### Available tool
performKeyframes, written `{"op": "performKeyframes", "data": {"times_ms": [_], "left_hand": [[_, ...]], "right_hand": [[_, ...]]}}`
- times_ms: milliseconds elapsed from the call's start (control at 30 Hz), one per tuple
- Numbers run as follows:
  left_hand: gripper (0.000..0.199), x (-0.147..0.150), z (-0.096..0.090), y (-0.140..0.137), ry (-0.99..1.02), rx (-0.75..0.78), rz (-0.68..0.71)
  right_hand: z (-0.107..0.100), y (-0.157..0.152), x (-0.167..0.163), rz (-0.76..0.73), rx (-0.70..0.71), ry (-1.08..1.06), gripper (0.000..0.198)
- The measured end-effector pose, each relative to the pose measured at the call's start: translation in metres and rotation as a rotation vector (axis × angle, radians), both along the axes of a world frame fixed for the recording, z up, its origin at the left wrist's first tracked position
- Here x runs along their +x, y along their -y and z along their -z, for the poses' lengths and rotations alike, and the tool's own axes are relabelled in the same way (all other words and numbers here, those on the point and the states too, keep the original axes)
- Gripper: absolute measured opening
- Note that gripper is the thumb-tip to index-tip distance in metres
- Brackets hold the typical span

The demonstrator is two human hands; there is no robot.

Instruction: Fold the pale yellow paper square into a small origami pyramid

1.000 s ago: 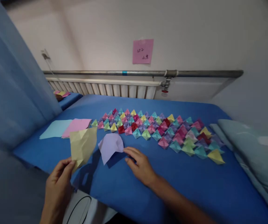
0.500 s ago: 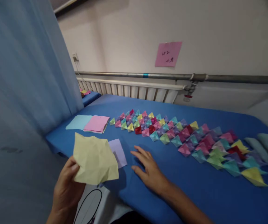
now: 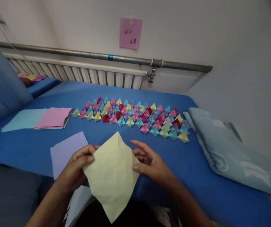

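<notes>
Left hand [image 3: 77, 165] pinches the left corner of a creased yellow sheet [image 3: 113, 176] between thumb and fingers; the right hand [image 3: 150, 162] is clamped on its right corner. The sheet is held up over the near edge of the blue surface [image 3: 208, 189], one corner pointing down. A purple sheet [image 3: 65, 151] reaches that edge beside the left hand. Folded paper pieces [image 3: 130, 122] stand in rows nearer the far edge.

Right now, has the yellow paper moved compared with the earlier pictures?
Yes, to the right: the yellow paper is now more nearly below the pink wall note.
</notes>
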State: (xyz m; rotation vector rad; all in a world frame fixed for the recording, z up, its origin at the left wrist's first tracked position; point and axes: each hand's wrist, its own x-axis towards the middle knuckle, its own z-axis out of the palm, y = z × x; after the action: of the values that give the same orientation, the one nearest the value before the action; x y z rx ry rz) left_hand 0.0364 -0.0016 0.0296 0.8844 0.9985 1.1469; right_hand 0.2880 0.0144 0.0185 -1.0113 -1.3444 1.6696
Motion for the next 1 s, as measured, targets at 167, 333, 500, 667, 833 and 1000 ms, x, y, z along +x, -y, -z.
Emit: {"op": "performKeyframes", "data": {"times_ms": [167,333,500,667,833,1000], "left_hand": [[0.039,0.006,0.017,-0.021,-0.475,-0.095,-0.155],[0.041,0.0,0.033,-0.004,-1.062,0.42,-0.201],[0.038,0.014,0.051,0.02,-1.213,0.811,0.209],[0.069,0.033,0.065,0.021,-1.341,0.877,0.438],[0.083,0.021,0.07,0.024,-1.38,0.927,0.471],[0.056,0.006,0.068,0.031,-1.318,1.028,0.419]], "right_hand": [[0.008,0.019,0.011,0.241,-0.079,0.158,0.051],[0.015,0.04,0.019,0.279,0.013,0.4,0.021],[0.029,0.031,0.023,0.349,0.458,0.717,0.022],[0.039,0.013,0.023,0.278,0.661,1.15,0.033],[0.031,0.034,0.017,0.164,0.614,0.968,0.031],[0.025,0.047,0.024,0.105,0.641,0.91,0.033]]}}
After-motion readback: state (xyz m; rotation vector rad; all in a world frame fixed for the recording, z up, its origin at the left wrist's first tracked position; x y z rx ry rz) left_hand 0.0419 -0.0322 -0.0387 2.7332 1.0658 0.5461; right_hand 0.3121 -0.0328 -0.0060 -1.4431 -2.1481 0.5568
